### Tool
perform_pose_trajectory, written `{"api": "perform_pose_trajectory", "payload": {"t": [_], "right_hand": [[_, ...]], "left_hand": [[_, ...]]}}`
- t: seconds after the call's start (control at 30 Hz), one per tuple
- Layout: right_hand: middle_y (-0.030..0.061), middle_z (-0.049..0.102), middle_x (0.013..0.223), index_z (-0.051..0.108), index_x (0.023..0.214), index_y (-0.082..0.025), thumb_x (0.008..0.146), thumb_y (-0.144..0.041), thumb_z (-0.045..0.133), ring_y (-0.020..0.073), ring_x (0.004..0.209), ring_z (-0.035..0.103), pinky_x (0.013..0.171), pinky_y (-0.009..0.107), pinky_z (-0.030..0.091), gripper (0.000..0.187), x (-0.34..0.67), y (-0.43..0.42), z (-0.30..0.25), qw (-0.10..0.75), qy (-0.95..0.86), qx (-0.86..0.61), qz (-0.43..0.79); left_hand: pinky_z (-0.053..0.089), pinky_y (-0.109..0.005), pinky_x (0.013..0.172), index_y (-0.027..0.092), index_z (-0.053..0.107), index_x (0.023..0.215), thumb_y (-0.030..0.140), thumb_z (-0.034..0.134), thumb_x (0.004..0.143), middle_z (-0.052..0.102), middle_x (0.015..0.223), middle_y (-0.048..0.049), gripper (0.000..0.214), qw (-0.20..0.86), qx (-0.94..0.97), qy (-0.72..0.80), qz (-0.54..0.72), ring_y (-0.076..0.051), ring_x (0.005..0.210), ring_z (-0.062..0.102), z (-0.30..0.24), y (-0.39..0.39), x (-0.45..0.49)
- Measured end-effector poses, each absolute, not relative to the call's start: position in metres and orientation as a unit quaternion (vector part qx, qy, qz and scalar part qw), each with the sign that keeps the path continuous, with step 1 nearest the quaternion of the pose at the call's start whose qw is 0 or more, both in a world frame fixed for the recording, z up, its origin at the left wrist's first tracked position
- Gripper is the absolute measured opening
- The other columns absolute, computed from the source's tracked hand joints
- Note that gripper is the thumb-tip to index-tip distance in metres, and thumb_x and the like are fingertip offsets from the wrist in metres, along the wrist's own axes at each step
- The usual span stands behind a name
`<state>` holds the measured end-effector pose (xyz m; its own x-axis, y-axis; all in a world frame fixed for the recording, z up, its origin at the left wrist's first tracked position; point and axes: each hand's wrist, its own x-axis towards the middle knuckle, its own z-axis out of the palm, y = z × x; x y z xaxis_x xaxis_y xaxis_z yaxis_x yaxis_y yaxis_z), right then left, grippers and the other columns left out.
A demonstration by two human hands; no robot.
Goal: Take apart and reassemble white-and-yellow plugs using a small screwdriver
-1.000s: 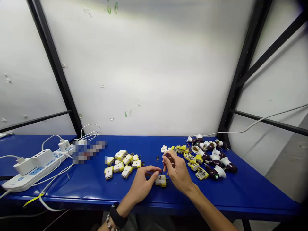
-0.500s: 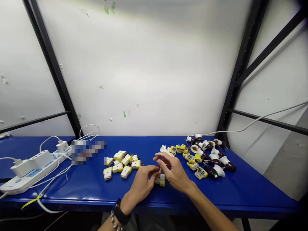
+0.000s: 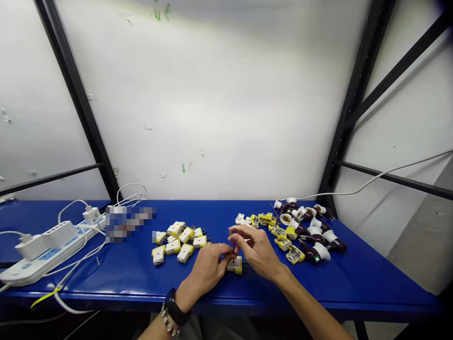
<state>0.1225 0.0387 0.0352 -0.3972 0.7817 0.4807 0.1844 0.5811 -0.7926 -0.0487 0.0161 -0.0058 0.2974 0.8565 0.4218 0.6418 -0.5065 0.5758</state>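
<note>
My right hand (image 3: 261, 251) is closed on a small screwdriver (image 3: 234, 237) with a dark reddish handle, held nearly upright over a plug (image 3: 236, 266). This white and yellow plug lies on the blue table, its metal pins pointing right. Curled around the plug's left end is my left hand (image 3: 209, 265), its thumb and fingertips close to the screwdriver's lower end. The exact contact at the screwdriver tip is hidden by my fingers. To the left lies a group of several white and yellow plugs (image 3: 173, 246).
Opened plug halves (image 3: 295, 255) and white plug pieces (image 3: 240, 219) lie right of my hands. Farther right are several maroon and white lamp holders (image 3: 316, 231). A white power strip (image 3: 53, 252) with cables stands at the left. Black frame posts (image 3: 339, 137) flank the white back panel.
My right fingers have curled in more around the screwdriver handle. My left hand has shifted very slightly, and the plug stays in place.
</note>
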Motion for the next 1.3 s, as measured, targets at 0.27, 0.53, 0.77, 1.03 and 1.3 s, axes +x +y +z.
{"api": "perform_pose_trajectory", "payload": {"t": [0.27, 0.53, 0.77, 1.03, 1.3], "right_hand": [[0.0037, 0.074, 0.077, 0.07, 0.095, -0.019, 0.09, -0.033, 0.063, 0.0144, 0.056, 0.064, 0.049, 0.024, 0.046, 0.017, 0.1174, 0.0337, 0.0351, 0.496, -0.754, -0.347, 0.255], [0.0018, 0.073, 0.07, 0.073, 0.089, -0.019, 0.087, -0.03, 0.07, 0.0145, 0.056, 0.063, 0.05, 0.024, 0.046, 0.012, 0.1198, 0.0376, 0.0305, 0.521, -0.75, -0.348, 0.211], [0.0015, 0.073, 0.07, 0.074, 0.089, -0.019, 0.091, -0.03, 0.065, 0.0133, 0.052, 0.062, 0.05, 0.024, 0.046, 0.014, 0.1199, 0.0379, 0.0301, 0.509, -0.763, -0.34, 0.209], [0.0034, 0.076, 0.078, 0.075, 0.1, -0.019, 0.092, -0.029, 0.062, 0.0131, 0.053, 0.06, 0.05, 0.024, 0.046, 0.018, 0.1191, 0.0343, 0.0305, 0.501, -0.774, -0.334, 0.197], [0.0031, 0.076, 0.074, 0.076, 0.09, -0.019, 0.092, -0.032, 0.063, 0.0135, 0.052, 0.059, 0.051, 0.025, 0.047, 0.019, 0.1212, 0.033, 0.0281, 0.514, -0.764, -0.343, 0.186]], "left_hand": [[0.046, -0.026, 0.07, 0.021, 0.074, 0.091, 0.011, 0.053, 0.093, 0.079, 0.091, -0.002, 0.023, 0.138, 0.807, 0.467, 0.335, -0.019, 0.082, 0.072, -0.0077, 0.0135, -0.0496], [0.047, -0.024, 0.072, 0.022, 0.073, 0.091, 0.01, 0.053, 0.093, 0.079, 0.091, 0.0009, 0.023, 0.138, 0.805, 0.471, 0.332, -0.018, 0.083, 0.072, -0.0058, 0.0123, -0.0487], [0.048, -0.025, 0.073, 0.022, 0.074, 0.093, 0.011, 0.051, 0.093, 0.078, 0.089, -0.0012, 0.025, 0.139, 0.808, 0.471, 0.326, -0.018, 0.082, 0.072, -0.008, 0.0122, -0.0486], [0.047, -0.025, 0.07, 0.021, 0.073, 0.09, 0.01, 0.05, 0.092, 0.078, 0.087, -0.0012, 0.026, 0.125, 0.811, 0.468, 0.328, -0.018, 0.079, 0.071, -0.0106, 0.0121, -0.049], [0.048, -0.025, 0.071, 0.021, 0.073, 0.091, 0.011, 0.048, 0.095, 0.077, 0.087, -0.0015, 0.027, 0.118, 0.816, 0.464, 0.325, -0.017, 0.078, 0.07, -0.0102, 0.0114, -0.0486]]}}
